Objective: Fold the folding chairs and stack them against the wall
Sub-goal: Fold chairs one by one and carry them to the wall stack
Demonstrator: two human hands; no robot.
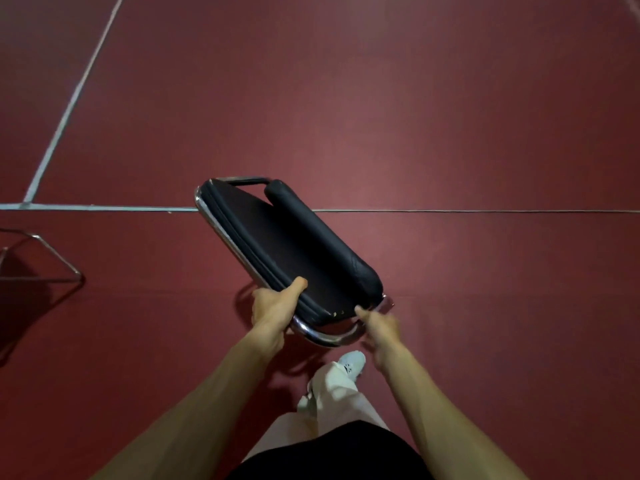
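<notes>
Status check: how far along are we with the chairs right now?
Done: the black chair looks folded flat. In hand: the left hand and right hand grip its near end, holding it over the red floor. Left: no wall is in view, so stacking remains; another chrome frame sits at the left edge.

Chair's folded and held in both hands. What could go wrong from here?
Both the left hand and right hand grip one end of the folded chair; the far end may swing.
The white shoe is right below the chrome frame; a slip could hit it.
The second chair's frame at left could snag.
</notes>
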